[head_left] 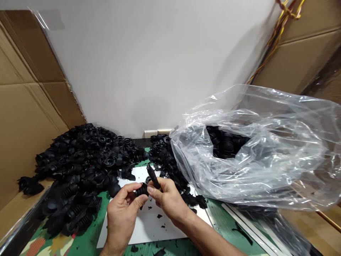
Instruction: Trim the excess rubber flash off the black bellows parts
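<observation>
My left hand (123,213) pinches a black ribbed rubber boot (141,190) between thumb and fingertips. Held in my right hand (170,200) is a dark pen-shaped tool (152,175), its upper end pointing up and away from me. The fingers of this hand are also at the right end of the boot, and the tool's lower end is hidden among them. Both hands are over a white board (151,227) strewn with small black scraps. A ring-shaped black end shows just behind the boot; whether it belongs to the same piece I cannot tell.
A large heap of black ribbed parts (87,160) covers the left side. More black pieces (165,156) lie behind the board. At right stands a clear plastic bag (266,170) with black parts inside. Cardboard (29,81) flanks the green work surface (213,213).
</observation>
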The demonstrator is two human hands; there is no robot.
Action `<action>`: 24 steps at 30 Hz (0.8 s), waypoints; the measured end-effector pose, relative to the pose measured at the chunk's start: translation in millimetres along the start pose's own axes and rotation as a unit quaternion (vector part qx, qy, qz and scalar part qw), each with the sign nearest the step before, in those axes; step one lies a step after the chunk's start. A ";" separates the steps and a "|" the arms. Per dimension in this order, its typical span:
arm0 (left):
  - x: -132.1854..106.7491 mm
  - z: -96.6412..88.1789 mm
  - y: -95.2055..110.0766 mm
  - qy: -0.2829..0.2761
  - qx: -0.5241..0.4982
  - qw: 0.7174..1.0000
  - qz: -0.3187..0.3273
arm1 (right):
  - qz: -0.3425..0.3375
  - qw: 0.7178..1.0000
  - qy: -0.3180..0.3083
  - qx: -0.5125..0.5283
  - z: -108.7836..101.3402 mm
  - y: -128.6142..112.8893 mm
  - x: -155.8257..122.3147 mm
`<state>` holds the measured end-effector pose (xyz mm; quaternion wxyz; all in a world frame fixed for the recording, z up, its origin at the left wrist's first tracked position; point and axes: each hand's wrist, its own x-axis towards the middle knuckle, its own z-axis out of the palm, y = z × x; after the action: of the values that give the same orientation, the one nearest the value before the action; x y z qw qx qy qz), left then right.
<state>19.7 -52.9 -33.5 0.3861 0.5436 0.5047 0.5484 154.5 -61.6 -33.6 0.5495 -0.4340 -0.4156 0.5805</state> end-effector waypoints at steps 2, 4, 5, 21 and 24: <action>1.6 0.0 2.4 -0.025 -0.017 0.998 -0.051 | 0.041 0.997 0.009 0.063 0.2 0.8 1.3; 3.6 0.1 3.5 -0.045 -0.043 0.995 -0.081 | 0.061 0.993 0.019 0.096 0.4 -0.3 1.9; 4.5 0.1 3.6 -0.049 -0.055 0.993 -0.088 | 0.065 0.992 0.023 0.104 0.6 -1.3 1.8; 4.9 -3.2 0.7 -0.080 -0.060 0.990 -0.097 | 0.073 0.989 0.010 0.125 0.4 -0.3 2.3; 4.9 -4.1 -2.1 -0.073 -0.054 0.991 -0.097 | 0.073 0.990 0.005 0.120 1.0 -0.2 1.6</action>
<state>14.8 -48.3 -34.1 0.5027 0.5088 0.4950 0.4933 153.6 -60.0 -33.2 0.5557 -0.3966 -0.3074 0.6629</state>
